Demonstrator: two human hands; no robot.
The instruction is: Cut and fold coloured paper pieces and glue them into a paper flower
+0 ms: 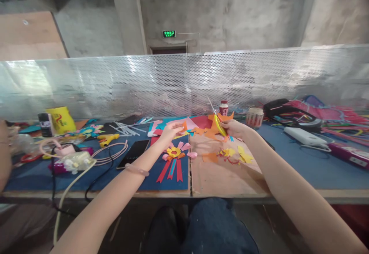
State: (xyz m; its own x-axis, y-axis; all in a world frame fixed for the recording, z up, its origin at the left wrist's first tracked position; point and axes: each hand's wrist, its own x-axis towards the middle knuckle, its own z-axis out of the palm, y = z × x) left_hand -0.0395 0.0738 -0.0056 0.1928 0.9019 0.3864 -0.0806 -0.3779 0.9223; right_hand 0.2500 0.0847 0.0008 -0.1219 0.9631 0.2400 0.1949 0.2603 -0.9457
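My left hand (172,130) pinches a small orange paper piece (184,126) above the middle of the table. Scissors with yellow handles (219,125) are in my right hand (235,128), their blades tilted up and to the left. Orange paper sheets and scraps (210,134) lie around and behind the scissors. Nearer me, a paper flower (174,152) has a yellow centre and pink and orange petals. Red and blue paper strips (170,170) spread below it. Yellow paper scraps (245,155) and a flat orange piece (210,157) lie to the right.
Left of the flower are a black phone (134,153), a yellow glue gun (108,139), coiled cables (113,155) and white sticks (123,128). A red-and-white bottle (223,108), a glass jar (255,117) and a white power bank (305,137) stand or lie right. A perforated metal screen (161,87) runs behind.
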